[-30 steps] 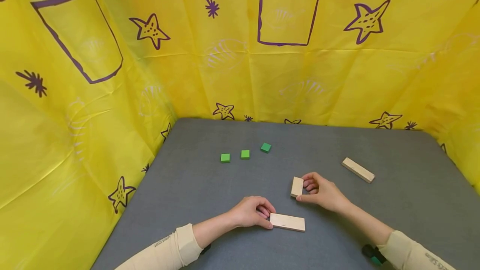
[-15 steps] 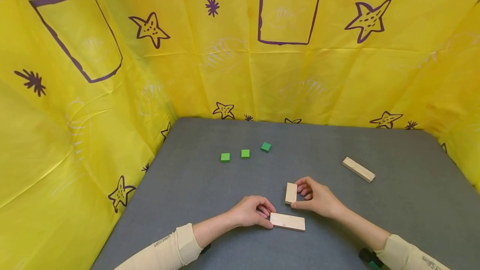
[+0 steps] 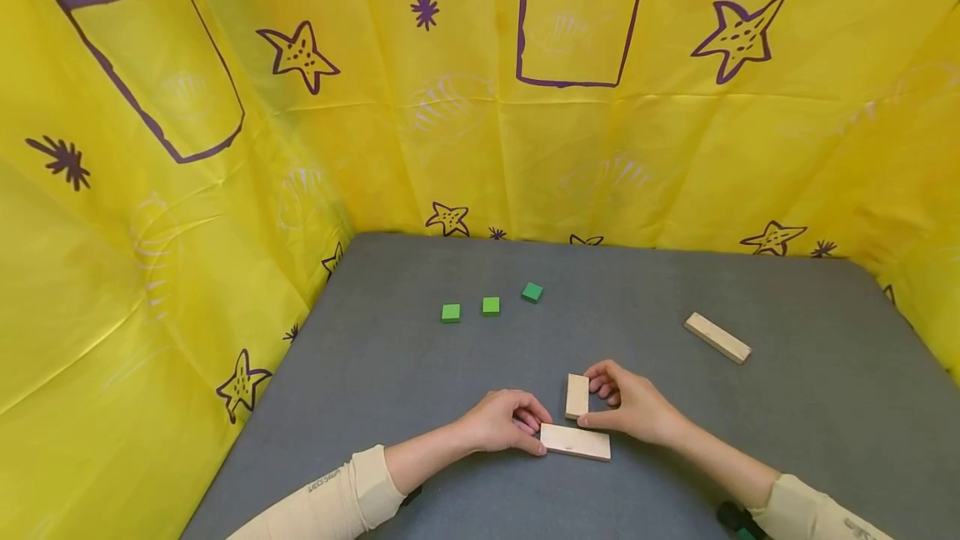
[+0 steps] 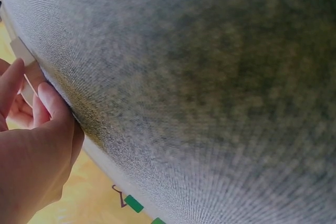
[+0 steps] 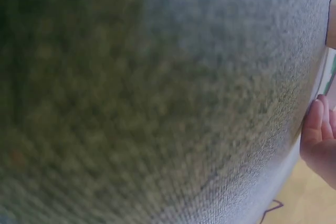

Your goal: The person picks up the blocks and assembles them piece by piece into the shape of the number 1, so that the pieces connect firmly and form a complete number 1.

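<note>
In the head view my left hand (image 3: 498, 422) pinches the left end of a pale wooden block (image 3: 576, 441) lying flat, its long side running left to right. My right hand (image 3: 633, 407) holds a second wooden block (image 3: 577, 395) between thumb and fingers. This one points away from me, its near end close behind the first; whether they touch I cannot tell. The left wrist view catches the left hand (image 4: 42, 150) at its edge, thumb and finger at pale wood. Only part of the right hand (image 5: 320, 135) appears in the right wrist view.
A third wooden block (image 3: 717, 337) lies slanted at the right on the grey table (image 3: 375, 407). Farther back sit two light green blocks (image 3: 451, 313) and a darker green block (image 3: 532, 292). Yellow patterned cloth (image 3: 450, 148) hangs behind and along the left.
The right hand has brought its wooden block left and nearer, and the block has turned slightly. It now sits close behind the other block. My left hand and its block stay put.
</note>
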`<action>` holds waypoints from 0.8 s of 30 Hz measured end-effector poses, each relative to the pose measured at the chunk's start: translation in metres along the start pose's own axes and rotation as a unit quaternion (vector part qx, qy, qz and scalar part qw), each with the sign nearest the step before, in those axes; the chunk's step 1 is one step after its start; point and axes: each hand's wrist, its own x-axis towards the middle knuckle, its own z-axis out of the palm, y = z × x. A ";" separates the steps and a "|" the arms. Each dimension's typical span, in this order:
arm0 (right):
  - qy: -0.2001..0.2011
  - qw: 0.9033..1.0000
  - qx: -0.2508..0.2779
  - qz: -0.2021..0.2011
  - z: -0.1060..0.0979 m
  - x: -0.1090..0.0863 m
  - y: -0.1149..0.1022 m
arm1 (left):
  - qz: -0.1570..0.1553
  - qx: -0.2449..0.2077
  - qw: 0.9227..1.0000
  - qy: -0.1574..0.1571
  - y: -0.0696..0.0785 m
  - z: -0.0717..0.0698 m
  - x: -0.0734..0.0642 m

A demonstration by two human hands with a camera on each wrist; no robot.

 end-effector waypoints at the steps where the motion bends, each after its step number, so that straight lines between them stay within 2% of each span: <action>1: -0.001 1.000 -0.001 -0.003 0.000 0.000 0.000 | 0.001 0.001 1.000 0.000 0.000 0.000 0.000; 24: -0.010 0.999 -0.015 -0.034 0.004 -0.004 -0.001 | 0.001 -0.003 1.000 -0.002 0.000 0.000 0.001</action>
